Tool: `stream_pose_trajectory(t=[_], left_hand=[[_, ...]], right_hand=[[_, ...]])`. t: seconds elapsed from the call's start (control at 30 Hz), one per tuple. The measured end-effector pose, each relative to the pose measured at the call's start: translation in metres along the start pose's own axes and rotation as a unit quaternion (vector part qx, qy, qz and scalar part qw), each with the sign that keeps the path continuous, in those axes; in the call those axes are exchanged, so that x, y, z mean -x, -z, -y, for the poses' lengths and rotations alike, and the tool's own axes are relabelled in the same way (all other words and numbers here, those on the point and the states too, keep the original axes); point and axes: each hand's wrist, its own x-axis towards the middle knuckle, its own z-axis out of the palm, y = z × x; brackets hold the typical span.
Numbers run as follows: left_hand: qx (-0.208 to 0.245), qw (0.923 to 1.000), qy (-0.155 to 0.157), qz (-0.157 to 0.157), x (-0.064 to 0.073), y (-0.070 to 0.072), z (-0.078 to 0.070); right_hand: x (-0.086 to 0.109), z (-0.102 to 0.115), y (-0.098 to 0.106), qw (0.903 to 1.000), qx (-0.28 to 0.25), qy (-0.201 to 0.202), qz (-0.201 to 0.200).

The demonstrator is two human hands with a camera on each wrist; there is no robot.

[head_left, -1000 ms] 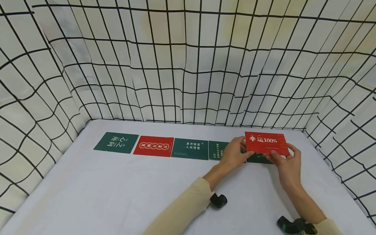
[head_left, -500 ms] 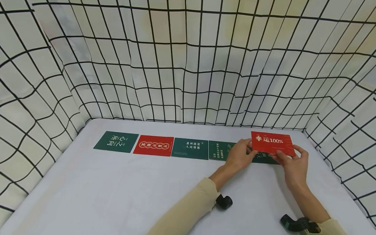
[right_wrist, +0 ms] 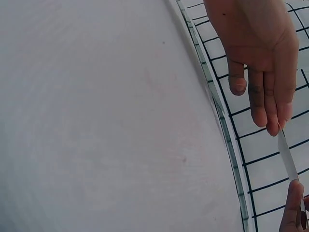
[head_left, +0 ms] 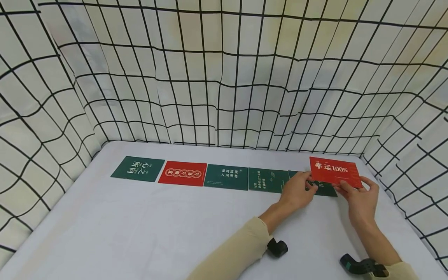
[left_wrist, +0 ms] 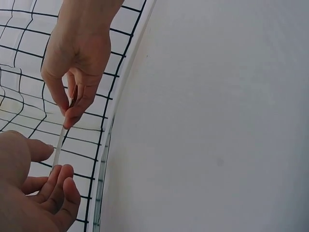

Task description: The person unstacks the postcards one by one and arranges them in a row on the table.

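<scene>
A red card (head_left: 335,171) with white characters and "100%" is held up at the right end of a row of cards. My right hand (head_left: 363,200) pinches its lower right part, thumb on the front. My left hand (head_left: 297,190) is at its left edge, fingertips touching it and thumb standing away from it. The left wrist view shows the card edge-on as a pale strip (left_wrist: 59,145) between the left hand (left_wrist: 43,193) and the right hand (left_wrist: 82,63). Below the card lies a green card (head_left: 325,189), partly hidden by it and my left hand.
Leftward along the row lie a green card (head_left: 269,180), another green card (head_left: 225,177), a red card (head_left: 182,173) and a dark green card (head_left: 138,168). They rest on a white-covered table (head_left: 140,229). Black netting (head_left: 218,83) over white sheeting surrounds the table.
Both hands and the red card have moved to the right, uncovering more of the green cards. My left thumb has come off the card's front.
</scene>
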Motion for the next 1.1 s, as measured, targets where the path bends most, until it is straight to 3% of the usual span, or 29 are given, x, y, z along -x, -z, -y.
stream_pose_trajectory(t=[0.23, 0.47, 0.7, 0.83, 1.1], left_hand=[[0.042, 0.9984, 0.006, 0.037, -0.001, -0.011, -0.004], [0.109, 0.9911, 0.010, 0.076, -0.005, -0.021, -0.003], [0.128, 0.9854, 0.014, 0.111, -0.006, -0.031, -0.008], [0.116, 0.9861, 0.010, 0.118, -0.008, -0.038, -0.011], [0.006, 0.9944, -0.011, 0.105, -0.006, -0.045, -0.023]], right_hand=[[-0.009, -0.001, 0.012, 0.9995, -0.019, -0.018, -0.018], [-0.019, 0.002, 0.023, 0.9979, -0.044, -0.047, -0.011], [-0.029, 0.005, 0.036, 0.9964, -0.009, -0.075, -0.037], [-0.035, 0.007, 0.046, 0.9933, 0.044, -0.090, -0.058], [-0.042, 0.007, 0.062, 0.9806, 0.152, -0.090, -0.083]])
